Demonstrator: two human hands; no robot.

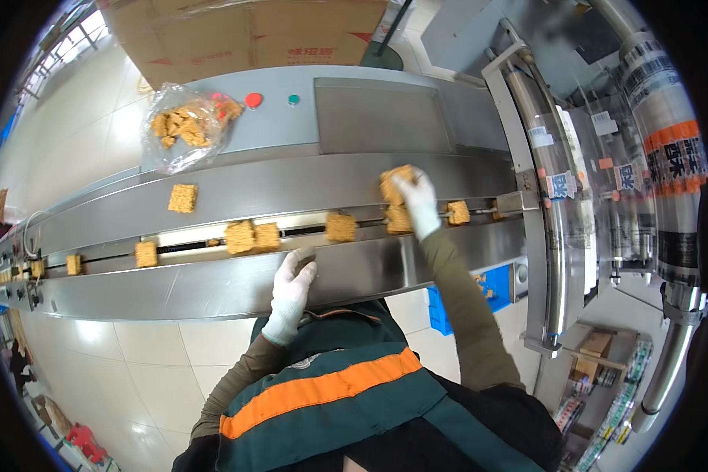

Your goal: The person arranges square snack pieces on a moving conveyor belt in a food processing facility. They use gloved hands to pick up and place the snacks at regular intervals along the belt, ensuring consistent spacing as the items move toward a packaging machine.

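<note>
My right hand (416, 197), in a white glove, holds a square golden crisp snack cake (394, 182) at the far side of the conveyor channel. Just below it another cake (398, 219) lies in the channel, partly behind my hand. My left hand (295, 277), also gloved, rests at the near edge of the channel with thumb and fingers apart and nothing in them. A cake (341, 228) sits between my hands, and two touching cakes (252, 236) lie left of them. One cake (182, 198) lies apart on the far steel surface of the conveyor (259, 194).
Behind the conveyor lie a clear plastic bag of broken pieces (183, 127), a red button (253, 100), a green button (294, 100) and a large cardboard box (248, 35). Printed film rollers (543, 177) stand at right. A blue crate (495, 289) sits below the near edge.
</note>
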